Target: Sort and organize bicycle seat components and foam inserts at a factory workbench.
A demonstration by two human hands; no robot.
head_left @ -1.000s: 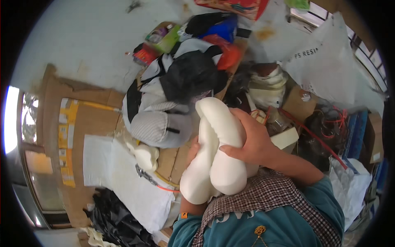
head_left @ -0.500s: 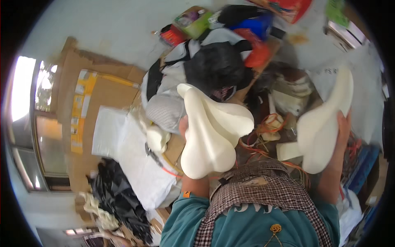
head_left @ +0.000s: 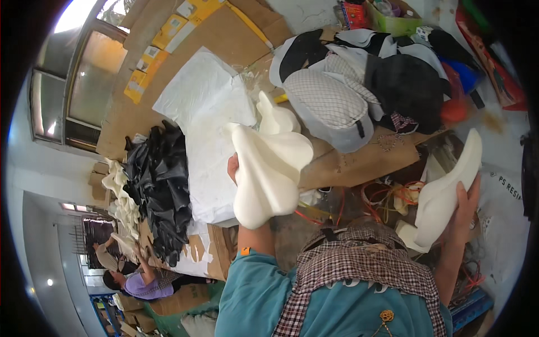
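Note:
A cream foam bicycle saddle pad (head_left: 267, 180) rests on my left hand (head_left: 232, 167), which grips it from beneath at its left side. Most of that hand's fingers are hidden behind the foam. On the right, my right hand (head_left: 465, 203) holds another cream saddle pad (head_left: 443, 202), tilted on edge with its narrow nose pointing up and away. Just beyond the left pad, a third saddle pad (head_left: 276, 119) lies on the work surface, partly covered by the one I hold.
White sheets (head_left: 210, 140) and a heap of black covers (head_left: 160, 185) lie left. Beyond sits a pile of grey and black fabric pieces (head_left: 331, 101). Orange tubing (head_left: 373, 205) tangles near my apron. Two people (head_left: 149, 283) work at the far left beside more cream pads (head_left: 124, 202).
My view has swung left, so the table's contents appear farther right and the co-workers have come into sight. Both saddle pads stay in my hands; the left one now hangs nearer the white sheets.

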